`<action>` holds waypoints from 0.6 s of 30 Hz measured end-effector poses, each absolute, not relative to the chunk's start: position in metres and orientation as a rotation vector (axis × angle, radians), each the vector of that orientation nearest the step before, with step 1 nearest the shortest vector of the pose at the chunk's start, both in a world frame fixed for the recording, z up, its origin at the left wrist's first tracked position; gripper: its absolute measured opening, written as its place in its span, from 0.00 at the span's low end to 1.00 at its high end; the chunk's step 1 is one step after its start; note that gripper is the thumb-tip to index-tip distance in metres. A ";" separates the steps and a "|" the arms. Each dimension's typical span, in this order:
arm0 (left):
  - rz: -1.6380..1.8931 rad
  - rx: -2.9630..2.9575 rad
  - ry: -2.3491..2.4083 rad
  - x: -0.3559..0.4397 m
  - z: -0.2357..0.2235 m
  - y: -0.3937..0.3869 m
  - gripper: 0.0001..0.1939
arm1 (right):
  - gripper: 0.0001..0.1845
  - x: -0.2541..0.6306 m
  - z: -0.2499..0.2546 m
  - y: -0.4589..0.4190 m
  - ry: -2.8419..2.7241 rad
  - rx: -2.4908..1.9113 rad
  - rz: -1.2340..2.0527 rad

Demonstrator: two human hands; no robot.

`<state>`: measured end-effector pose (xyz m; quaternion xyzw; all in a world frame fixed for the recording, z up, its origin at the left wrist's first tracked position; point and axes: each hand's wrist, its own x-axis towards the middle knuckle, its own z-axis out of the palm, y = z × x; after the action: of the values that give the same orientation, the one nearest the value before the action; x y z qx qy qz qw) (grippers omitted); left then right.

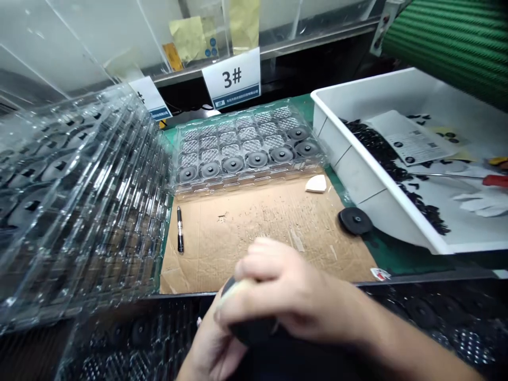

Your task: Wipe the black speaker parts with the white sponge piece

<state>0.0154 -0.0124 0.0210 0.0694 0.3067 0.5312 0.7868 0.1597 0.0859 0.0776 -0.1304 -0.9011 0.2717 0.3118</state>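
Observation:
Both my hands meet at the near edge of the cardboard sheet (254, 233). My right hand (286, 291) lies on top, its fingers curled over a black round disc part (250, 330). Beneath it, my left hand (212, 349) cups the same disc from below; its fingers are mostly hidden. A clear blister tray (222, 140) sits at the far side of the cardboard, with several black discs in its front row and right column. One loose black disc (355, 220) rests on the green mat to the right.
A tall stack of clear trays (75, 201) fills the left. A white bin (357, 169) on the right holds black parts, papers and a red-handled tool. A pen (180, 228) and a white wedge (316, 183) lie on the cardboard. A "3#" sign (232, 78) stands behind.

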 end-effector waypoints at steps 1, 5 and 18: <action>1.156 0.149 0.640 0.014 0.023 -0.015 0.16 | 0.15 0.159 0.073 0.089 -2.361 -0.377 0.751; 1.176 0.118 0.577 0.008 0.029 -0.028 0.24 | 0.14 0.166 0.038 0.077 -2.115 -0.925 1.053; 1.142 0.239 0.476 0.029 0.050 -0.034 0.25 | 0.11 0.212 0.070 0.026 -1.908 -1.087 0.784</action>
<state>0.0286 -0.0344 0.0504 0.1119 0.2227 0.5340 0.8079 0.2123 0.0262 0.0697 -0.4285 -0.7520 0.3092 0.3939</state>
